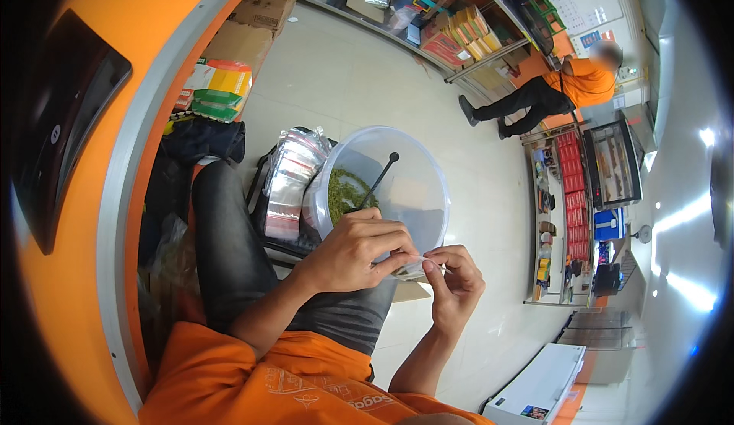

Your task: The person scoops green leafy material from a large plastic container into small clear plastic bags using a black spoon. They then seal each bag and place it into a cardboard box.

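Observation:
My left hand (pixel 361 250) and my right hand (pixel 456 281) pinch the edge of a small clear plastic bag (pixel 413 270) between thumbs and fingers; its contents are mostly hidden. Just beyond my hands stands a large translucent plastic tub (pixel 421 190) holding green dried or chopped leafy material (pixel 347 193). A black-handled utensil (pixel 381 178) leans inside it, its lower end hidden by my left hand. Left of the tub, a stack of shiny silver and clear zip bags (pixel 287 190) lies on a black seat or stand.
An orange counter (pixel 132 35) with a dark device (pixel 69 132) curves along the left. Below it are cardboard boxes (pixel 243 41) and packets. Loaded shelves (pixel 390 21) stand across the floor. A person (pixel 579 84) in an orange shirt is at the upper right; a white chest freezer (pixel 533 385) is lower right.

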{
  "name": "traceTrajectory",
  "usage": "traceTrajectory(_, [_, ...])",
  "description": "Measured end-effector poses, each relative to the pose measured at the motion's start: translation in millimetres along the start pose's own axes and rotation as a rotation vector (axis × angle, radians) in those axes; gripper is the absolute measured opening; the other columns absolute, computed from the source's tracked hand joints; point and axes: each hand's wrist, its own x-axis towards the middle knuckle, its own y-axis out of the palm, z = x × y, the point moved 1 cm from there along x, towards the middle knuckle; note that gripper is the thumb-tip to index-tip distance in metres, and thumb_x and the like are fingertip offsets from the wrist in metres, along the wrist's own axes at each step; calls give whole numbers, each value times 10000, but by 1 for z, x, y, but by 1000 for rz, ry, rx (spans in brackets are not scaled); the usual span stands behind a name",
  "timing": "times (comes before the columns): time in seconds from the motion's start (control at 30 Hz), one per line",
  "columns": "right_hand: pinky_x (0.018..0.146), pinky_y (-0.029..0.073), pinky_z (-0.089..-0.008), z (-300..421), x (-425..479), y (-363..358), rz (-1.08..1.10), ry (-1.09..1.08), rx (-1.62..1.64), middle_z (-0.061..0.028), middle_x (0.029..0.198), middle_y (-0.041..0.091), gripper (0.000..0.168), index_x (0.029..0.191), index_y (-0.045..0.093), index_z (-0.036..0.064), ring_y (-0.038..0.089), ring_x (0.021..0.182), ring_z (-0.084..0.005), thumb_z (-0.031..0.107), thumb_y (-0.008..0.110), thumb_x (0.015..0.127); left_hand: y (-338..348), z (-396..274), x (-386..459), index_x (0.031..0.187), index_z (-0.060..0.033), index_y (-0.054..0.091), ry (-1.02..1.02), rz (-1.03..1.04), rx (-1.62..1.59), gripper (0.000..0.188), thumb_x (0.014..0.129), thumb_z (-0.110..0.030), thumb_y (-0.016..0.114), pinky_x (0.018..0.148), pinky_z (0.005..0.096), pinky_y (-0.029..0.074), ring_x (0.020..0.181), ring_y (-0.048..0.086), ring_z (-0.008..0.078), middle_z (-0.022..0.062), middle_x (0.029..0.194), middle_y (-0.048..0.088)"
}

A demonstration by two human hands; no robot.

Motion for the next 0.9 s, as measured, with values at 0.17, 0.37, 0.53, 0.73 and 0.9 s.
traceTrajectory(0.17, [776, 542, -306, 1, 0, 0, 43, 2, 15, -124, 930, 733, 152, 897, 765, -42, 694, 859, -195, -139, 794, 784, 5, -1, 4, 931, -113, 761, 24, -36, -78, 139, 850, -199, 835, 694, 314, 444, 752, 658, 148, -27, 912, 754])
traceTrajectory(0.37, [759, 539, -311, 2, -4, 6, -99, 138, 176, -117, 897, 735, 163, 867, 773, -34, 693, 846, -194, -138, 823, 751, 4, -3, 2, 894, -160, 804, 82, -28, 24, 90, 826, -189, 854, 828, 316, 389, 779, 674, 98, -48, 906, 784])
traceTrajectory(0.53, [739, 526, -292, -8, -7, -9, -59, 135, 219, -117, 859, 734, 166, 841, 781, -20, 691, 820, -186, -139, 832, 737, 1, -4, 1, 906, -164, 809, 71, -17, 12, 82, 846, -210, 841, 898, 342, 398, 793, 681, 89, -50, 920, 791])
traceTrajectory(0.73, [708, 526, -290, -1, -5, -3, -31, 107, 207, -123, 846, 741, 158, 832, 790, -20, 692, 791, -189, -131, 839, 730, 2, 0, 1, 941, -132, 816, 81, 15, -60, 133, 884, -252, 810, 942, 358, 418, 835, 705, 103, -25, 967, 805])
traceTrajectory(0.9, [710, 535, -285, -1, -13, -8, -47, 93, 132, -138, 878, 740, 162, 846, 788, -38, 695, 804, -193, -144, 812, 725, 7, -2, -1, 965, -127, 820, 133, 35, -27, 169, 892, -279, 804, 962, 365, 430, 834, 715, 102, -28, 960, 807])
